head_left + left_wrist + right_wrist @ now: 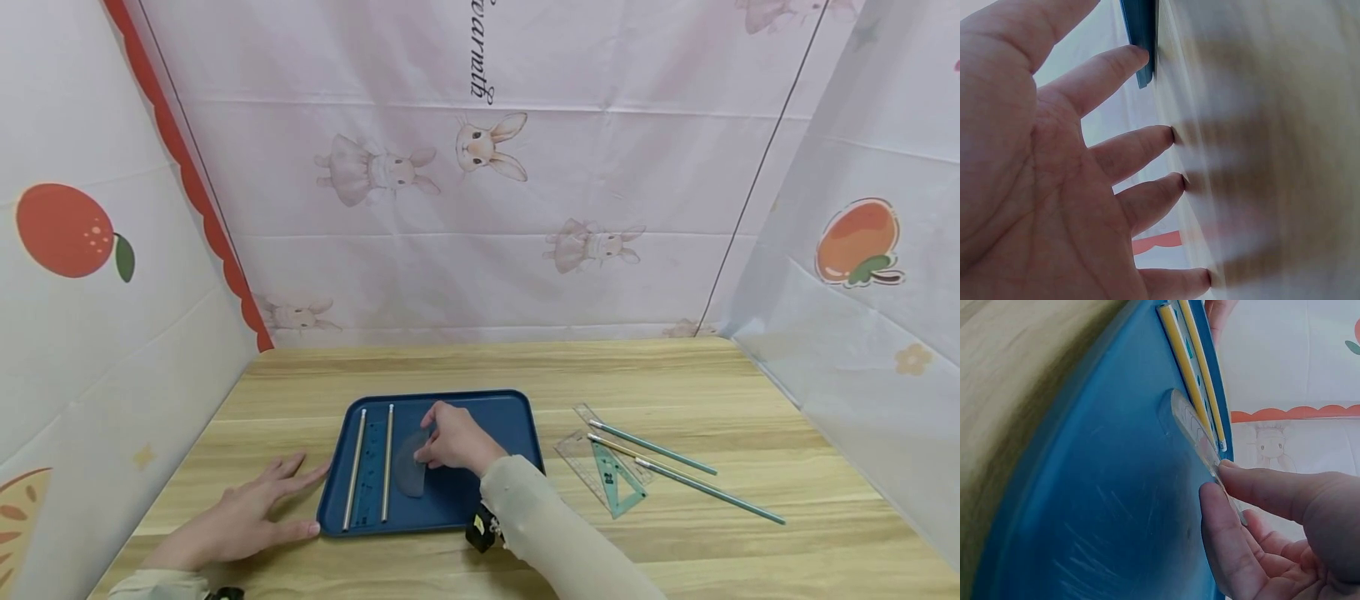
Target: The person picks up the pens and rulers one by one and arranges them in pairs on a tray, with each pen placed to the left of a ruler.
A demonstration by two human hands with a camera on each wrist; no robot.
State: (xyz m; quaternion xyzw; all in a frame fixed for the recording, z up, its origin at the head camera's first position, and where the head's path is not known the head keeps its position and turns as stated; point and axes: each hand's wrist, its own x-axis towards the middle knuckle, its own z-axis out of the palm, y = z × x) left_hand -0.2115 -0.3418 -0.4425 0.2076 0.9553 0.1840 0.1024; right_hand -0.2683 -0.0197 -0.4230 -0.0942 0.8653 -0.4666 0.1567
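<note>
My right hand [453, 437] pinches a clear half-round protractor [1194, 428] between thumb and fingers, low over the blue tray [502, 417]. In the right wrist view the protractor's far end slants down at the tray floor. Left of it on the tray, a teal ruler [368, 479] lies lengthwise between two yellowish pencils, an outer pencil [355, 471] and an inner pencil [387, 467]. My left hand [251, 517] rests on the table with fingers spread, at the tray's left edge. In the left wrist view a fingertip [1139, 57] meets the tray's rim.
Right of the tray, a clear set square [581, 457], a teal set square [628, 505] and a clear ruler [583, 412] overlap. Across them lie a yellowish pencil [611, 446] and two teal pencils, one upper pencil [660, 447] and one lower pencil [720, 492]. Printed cloth walls surround the table.
</note>
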